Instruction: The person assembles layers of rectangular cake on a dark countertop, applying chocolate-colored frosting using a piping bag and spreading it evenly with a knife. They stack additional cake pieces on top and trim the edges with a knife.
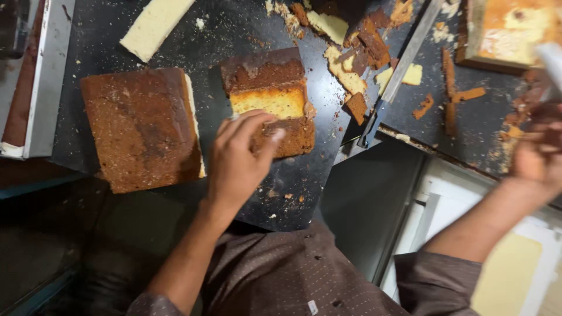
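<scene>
From the head camera, the left hand [240, 155] lies with its fingers spread and loosely curled over the near edge of a trimmed cake block [270, 100], which sits mid-scene on a black board [293, 175]. The hand presses on the cake and grips nothing. The block's brown crust is partly sliced away, baring a yellow band of crumb across its middle.

Just left of it, apart by a strip of bare board, lies a larger square cake slab [141, 129] with its crust whole and a pale edge along its right side. Far left, a pale cake strip [155, 24] rests near the board's far edge.

The right hand [538, 155] is at the right edge, blurred; it seems closed around a pale handle, but I cannot tell for certain what it holds. Between the hands, a long metal blade [404, 64] lies on a slant among crust trimmings [357, 52], and a metal tray [42, 82] stands at far left.

To do this well, I judge the steadying hand should press flat and lightly so the soft crumb does not crush. Its fingertips should also stay back from any cutting line.
</scene>
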